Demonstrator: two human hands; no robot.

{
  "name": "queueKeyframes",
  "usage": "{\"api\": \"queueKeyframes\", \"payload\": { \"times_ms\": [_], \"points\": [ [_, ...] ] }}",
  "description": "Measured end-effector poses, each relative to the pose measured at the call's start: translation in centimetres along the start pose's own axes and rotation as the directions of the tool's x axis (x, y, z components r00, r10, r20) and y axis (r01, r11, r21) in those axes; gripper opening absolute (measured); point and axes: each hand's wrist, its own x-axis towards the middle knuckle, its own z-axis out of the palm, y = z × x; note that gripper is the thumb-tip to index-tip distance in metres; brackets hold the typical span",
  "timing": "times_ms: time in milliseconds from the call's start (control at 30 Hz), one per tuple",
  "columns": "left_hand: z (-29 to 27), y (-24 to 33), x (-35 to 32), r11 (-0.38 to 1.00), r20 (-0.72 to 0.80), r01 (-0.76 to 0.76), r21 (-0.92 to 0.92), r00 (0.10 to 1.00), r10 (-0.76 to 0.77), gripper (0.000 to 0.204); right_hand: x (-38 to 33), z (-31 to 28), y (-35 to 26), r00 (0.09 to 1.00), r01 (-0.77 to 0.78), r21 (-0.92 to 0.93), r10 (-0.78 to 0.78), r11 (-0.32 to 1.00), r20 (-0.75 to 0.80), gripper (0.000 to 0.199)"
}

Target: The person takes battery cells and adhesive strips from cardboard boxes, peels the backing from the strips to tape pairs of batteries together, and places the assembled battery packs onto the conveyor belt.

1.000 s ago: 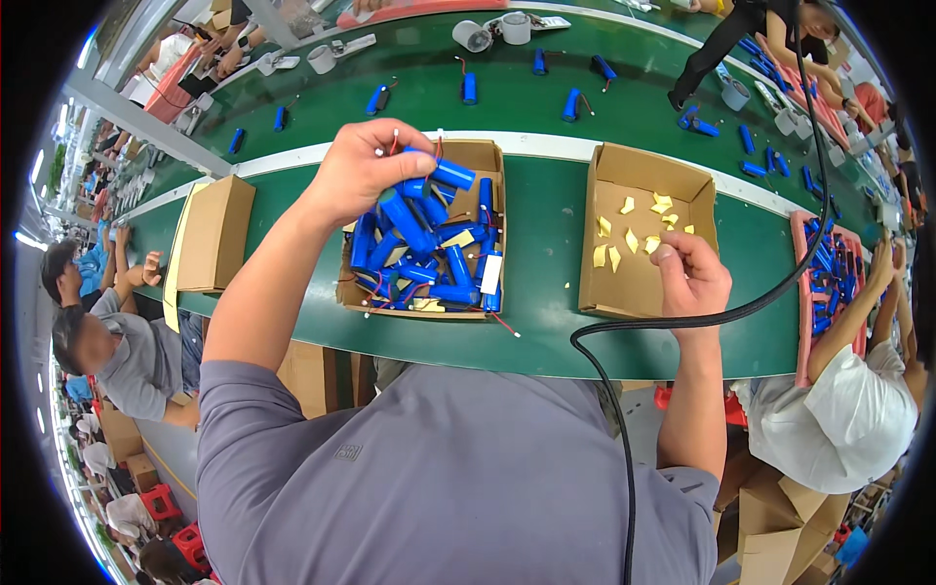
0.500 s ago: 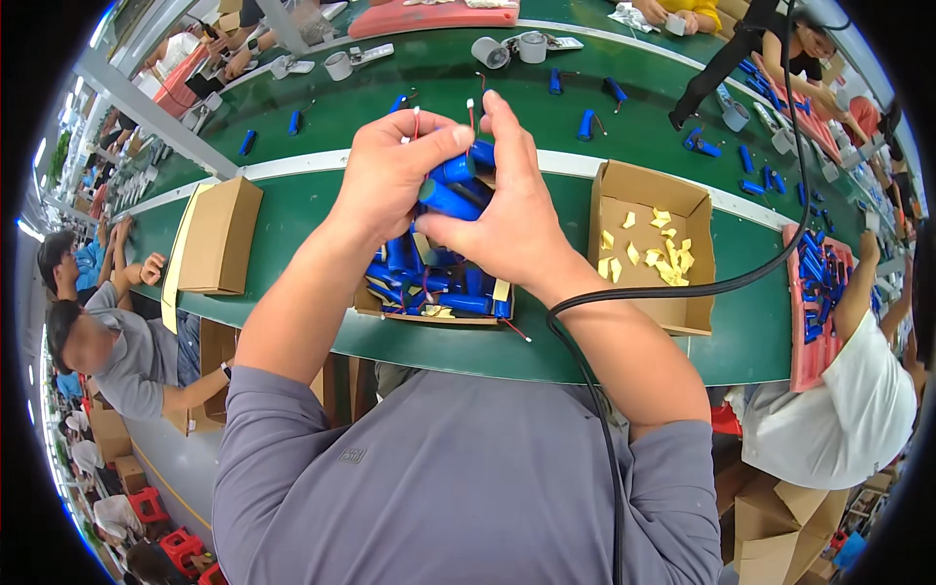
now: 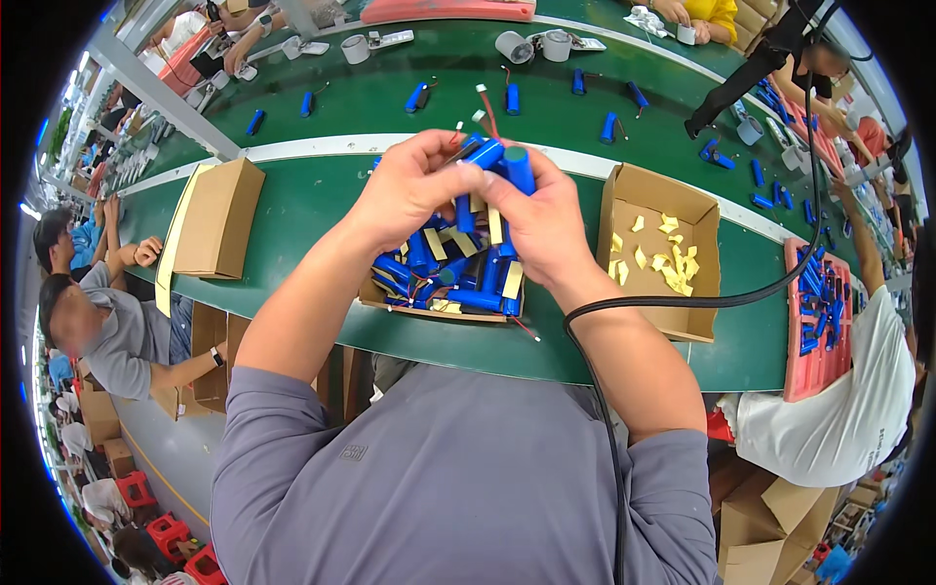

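Above the open cardboard box [image 3: 375,298] full of blue batteries, both my hands are raised together. My left hand [image 3: 409,190] is closed, its thumb and fingers pinching a blue cylindrical battery [image 3: 482,154] that lies tilted. In my right hand [image 3: 546,219] another blue battery [image 3: 520,174] stands nearly upright behind the thumb. Red wires with a white connector [image 3: 482,89] rise above the held batteries. Below the fingers, batteries in the box lie jumbled with yellow paper strips [image 3: 434,244] among them. My fingers partly hide how many batteries each hand holds.
Right of the box stands an open carton [image 3: 704,317] with yellow scraps; at left, a closed brown carton [image 3: 222,219]. A black cable [image 3: 682,292] crosses my right forearm. Batteries lie along the green belt [image 3: 390,93]. A pink tray [image 3: 799,366] is beside a person at right.
Both hands have come slightly nearer to me and lower. My right fingers, stretched upward before, are now curled round a battery. The held batteries have turned, one now more upright.
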Motion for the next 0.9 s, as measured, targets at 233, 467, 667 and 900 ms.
{"api": "queueKeyframes", "payload": {
  "times_ms": [233, 467, 667, 900],
  "points": [
    [-1.0, 0.4, -1.2, 0.972, 0.058, 0.174, 0.157, 0.981, -0.185, 0.034, 0.2, -0.6, -0.6, 0.998, 0.053, -0.083, -0.050, 0.995, 0.045, 0.038],
    [-2.6, 0.4, -2.7, 0.989, -0.118, 0.035, 0.143, 0.993, -0.018, 0.027, 0.3, -1.7, -2.3, 0.989, -0.138, 0.095, 0.143, 0.986, -0.046, 0.044],
    [-2.9, 0.1, -3.3, 0.951, 0.004, 0.069, 0.300, 0.997, -0.073, 0.046, 0.2, -1.0, -2.2, 0.986, -0.163, 0.196, 0.164, 0.967, 0.011, 0.046],
    [0.6, 1.1, -1.9, 0.994, -0.035, 0.093, 0.063, 0.995, -0.091, 0.034, 0.0, 0.1, -2.4, 0.992, -0.129, 0.210, 0.126, 0.969, 0.031, 0.043]
  ]
}}
